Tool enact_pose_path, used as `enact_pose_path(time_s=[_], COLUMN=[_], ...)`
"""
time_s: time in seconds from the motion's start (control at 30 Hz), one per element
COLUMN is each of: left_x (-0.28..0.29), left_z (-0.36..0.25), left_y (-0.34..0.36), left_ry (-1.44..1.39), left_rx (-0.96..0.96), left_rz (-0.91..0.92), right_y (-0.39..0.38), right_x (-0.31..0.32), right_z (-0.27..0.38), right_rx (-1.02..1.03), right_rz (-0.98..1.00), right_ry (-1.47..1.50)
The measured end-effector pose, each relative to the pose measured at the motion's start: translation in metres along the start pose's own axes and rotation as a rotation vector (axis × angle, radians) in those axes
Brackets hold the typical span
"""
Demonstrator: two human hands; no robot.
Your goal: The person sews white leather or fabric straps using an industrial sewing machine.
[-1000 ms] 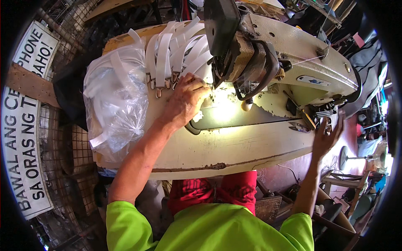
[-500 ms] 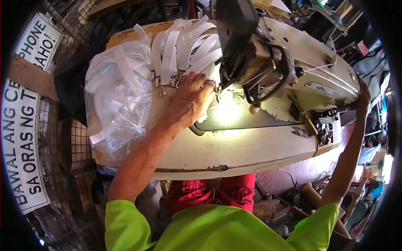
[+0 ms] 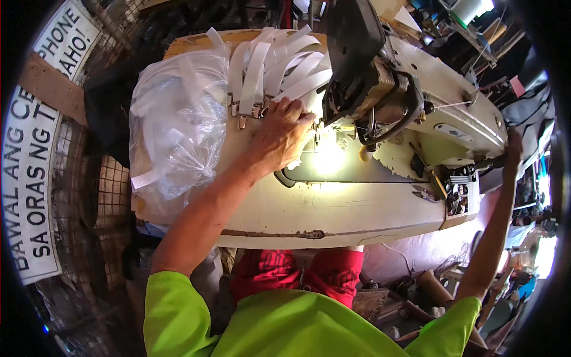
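Observation:
My left hand (image 3: 284, 132) is closed beside the lit needle area of a sewing machine (image 3: 449, 101), its fingers curled over a white strap (image 3: 306, 85). What lies under the palm is hidden, though a scrap of white shows at its lower edge. More white straps (image 3: 257, 71) fan out just beyond this hand, with metal clips (image 3: 242, 122) at their near ends. Far to the right, my right hand (image 3: 514, 146) reaches the handwheel end of the machine. It is dark and blurred there, so its fingers do not show clearly.
A clear plastic bag (image 3: 178, 131) of white material lies left of the straps. On the table's right stand a small parts box (image 3: 461, 193) and snips (image 3: 426, 193). A wire mesh wall with a sign (image 3: 35, 196) rises at the left. Clutter fills the floor at lower right.
The view has shifted slightly, so the bag and straps appear farther right. My left hand stays beside the needle area. My right hand has shifted slightly lower at the handwheel end.

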State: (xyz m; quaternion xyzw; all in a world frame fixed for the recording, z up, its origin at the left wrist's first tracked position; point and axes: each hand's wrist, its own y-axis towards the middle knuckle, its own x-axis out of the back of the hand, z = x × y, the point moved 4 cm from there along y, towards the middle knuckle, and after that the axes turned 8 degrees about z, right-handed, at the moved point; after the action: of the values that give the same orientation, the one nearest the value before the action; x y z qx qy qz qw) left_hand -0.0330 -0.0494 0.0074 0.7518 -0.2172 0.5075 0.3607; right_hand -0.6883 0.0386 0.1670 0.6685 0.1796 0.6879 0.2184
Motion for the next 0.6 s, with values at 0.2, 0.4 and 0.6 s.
enact_pose_path(time_s=[0.2, 0.4, 0.6], left_x=[-0.006, 0.003, 0.014], left_z=[0.002, -0.002, -0.003], left_y=[0.001, -0.005, -0.003], left_ry=[-0.001, 0.151, 0.277], left_rx=[0.037, -0.026, 0.149], left_rz=[0.027, -0.196, -0.403], right_y=[-0.083, -0.052, 0.022], right_x=[-0.052, -0.031, -0.015], right_z=[0.048, 0.030, -0.008], right_rx=[-0.356, -0.183, -0.184], right_rz=[-0.449, -0.219, 0.176], right_ry=[0.247, 0.078, -0.029])
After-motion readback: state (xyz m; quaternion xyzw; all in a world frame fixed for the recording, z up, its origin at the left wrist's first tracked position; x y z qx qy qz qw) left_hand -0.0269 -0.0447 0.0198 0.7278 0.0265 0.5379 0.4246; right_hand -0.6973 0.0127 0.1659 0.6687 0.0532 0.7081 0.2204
